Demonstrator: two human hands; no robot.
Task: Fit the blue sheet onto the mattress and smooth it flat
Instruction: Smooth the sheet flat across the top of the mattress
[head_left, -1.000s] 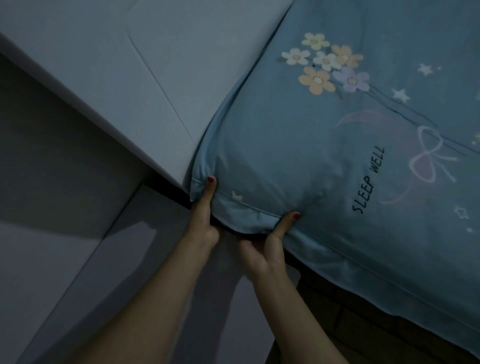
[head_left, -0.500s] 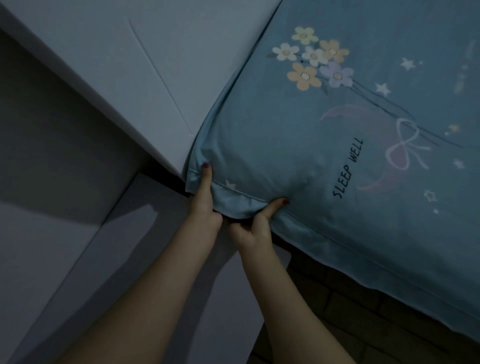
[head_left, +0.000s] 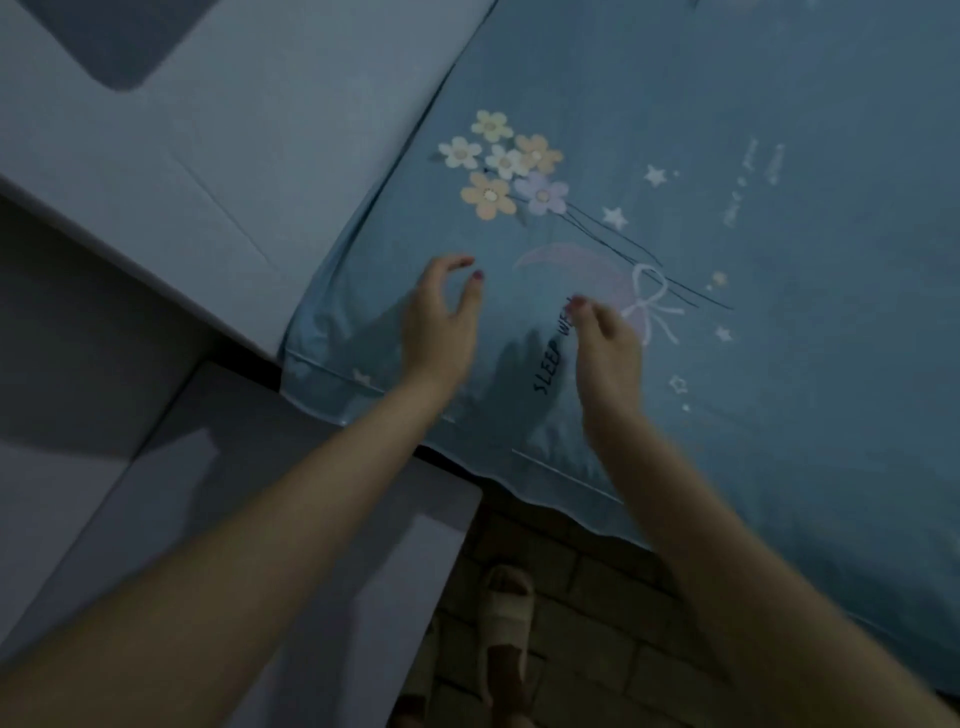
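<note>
On the blue printed cotton sheet (head_left: 779, 364), black hand-lettered words read "SLEEP WE", the end hidden behind the right hand (head_left: 605, 345); fainter pale writing far right is illegible.

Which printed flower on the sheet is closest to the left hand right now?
The lower-left peach flower, at the bottom of the bunch on the blue sheet. It sits just above the left hand; the lilac, cream and other peach ones lie farther up or right.
</note>
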